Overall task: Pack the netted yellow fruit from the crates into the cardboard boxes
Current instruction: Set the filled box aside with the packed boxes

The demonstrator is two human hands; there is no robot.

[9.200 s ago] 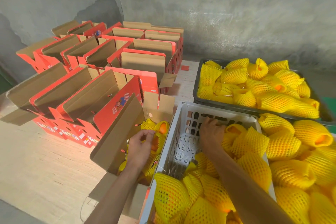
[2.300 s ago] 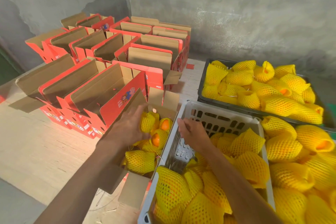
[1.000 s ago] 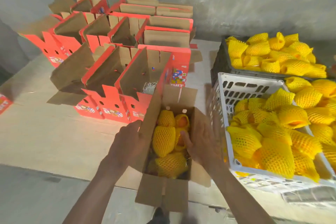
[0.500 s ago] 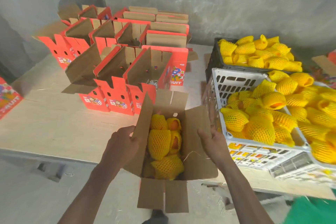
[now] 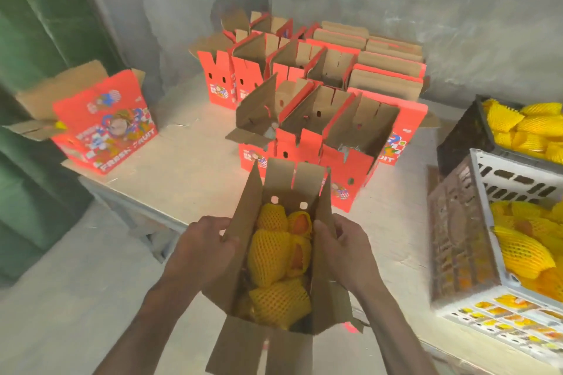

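box [image 5: 283, 256] full of netted fruit [image 5: 275, 256], held off table's near edge | left hand [image 5: 204, 253], right hand [image 5: 344, 248] each grip a side flap | long axis runs near-far, between hands

White crate [image 5: 499, 179] cut by right edge; black crate [image 5: 457, 137] too — both blurred.

Two bare forearms, no sleeves, watch or rings visible; left grip [image 5: 201, 250] and right grip [image 5: 347, 250] ungloved.
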